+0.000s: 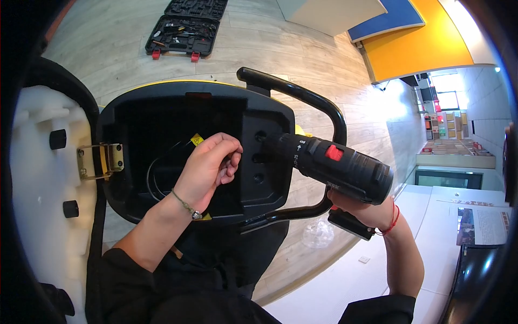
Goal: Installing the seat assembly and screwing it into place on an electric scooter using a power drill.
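Note:
My right hand (364, 209) grips the handle of a black cordless drill (350, 170) with a red switch on top. The drill's front end points left, over the raised ledge of a black under-seat storage bin (121, 102). Round holes (259, 178) mark that ledge, and the drill's tip partly merges with the dark plastic there. My left hand (208, 162) hovers over the bin beside the holes, its fingers curled and closed. Whatever they may hold is hidden. Left of the bin, the seat (46, 162) stands swung up on a metal hinge (100, 161), its pale underside showing.
A black tubular grab rail (313, 100) curves around the bin's right end. An opened black tool case (186, 38) lies on the wood-look floor at the far left. A see-through plastic bag (318, 233) rests below the rail. White, blue and yellow furniture (415, 48) stands at the back.

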{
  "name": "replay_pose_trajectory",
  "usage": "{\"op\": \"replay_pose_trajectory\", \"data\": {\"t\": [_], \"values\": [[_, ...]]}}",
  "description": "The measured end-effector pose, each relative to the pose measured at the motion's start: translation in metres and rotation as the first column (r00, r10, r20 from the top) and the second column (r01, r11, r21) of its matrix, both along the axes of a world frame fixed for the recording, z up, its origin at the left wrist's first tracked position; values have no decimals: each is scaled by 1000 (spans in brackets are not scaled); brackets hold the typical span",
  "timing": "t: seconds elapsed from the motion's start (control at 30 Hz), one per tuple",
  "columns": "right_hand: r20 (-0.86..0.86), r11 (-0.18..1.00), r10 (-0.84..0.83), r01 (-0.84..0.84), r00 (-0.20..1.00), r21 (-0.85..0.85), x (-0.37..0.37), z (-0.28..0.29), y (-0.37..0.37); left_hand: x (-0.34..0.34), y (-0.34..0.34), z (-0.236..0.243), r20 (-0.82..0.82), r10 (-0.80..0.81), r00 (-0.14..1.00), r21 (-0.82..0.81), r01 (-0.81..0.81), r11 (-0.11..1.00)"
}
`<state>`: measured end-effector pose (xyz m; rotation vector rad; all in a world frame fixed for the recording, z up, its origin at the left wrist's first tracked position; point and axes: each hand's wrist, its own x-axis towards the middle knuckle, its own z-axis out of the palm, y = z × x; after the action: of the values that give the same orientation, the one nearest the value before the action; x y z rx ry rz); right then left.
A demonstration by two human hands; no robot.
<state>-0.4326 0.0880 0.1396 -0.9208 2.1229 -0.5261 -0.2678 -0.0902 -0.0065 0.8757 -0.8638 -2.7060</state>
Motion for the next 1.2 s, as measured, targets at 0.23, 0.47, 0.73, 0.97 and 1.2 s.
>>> {"op": "replay_pose_trajectory", "data": {"t": [0.23,0.47,0.73,0.97,1.2], "values": [[-186,946,325,-316,927,76,4,35,-45,0,0,0,4,-3,1000,5,3,1000],[-222,879,439,-365,871,306,11,51,-80,0,0,-1,7,-4,1000,12,4,1000],[-221,896,407,-340,886,287,17,54,-83,0,0,-1,-1,-9,1000,21,9,1000],[-192,942,316,-283,929,180,18,47,-62,-1,-1,-2,-16,-8,1000,47,8,999],[-258,958,245,-193,934,212,25,38,-45,0,0,-2,2,-4,1000,32,4,999]]}}
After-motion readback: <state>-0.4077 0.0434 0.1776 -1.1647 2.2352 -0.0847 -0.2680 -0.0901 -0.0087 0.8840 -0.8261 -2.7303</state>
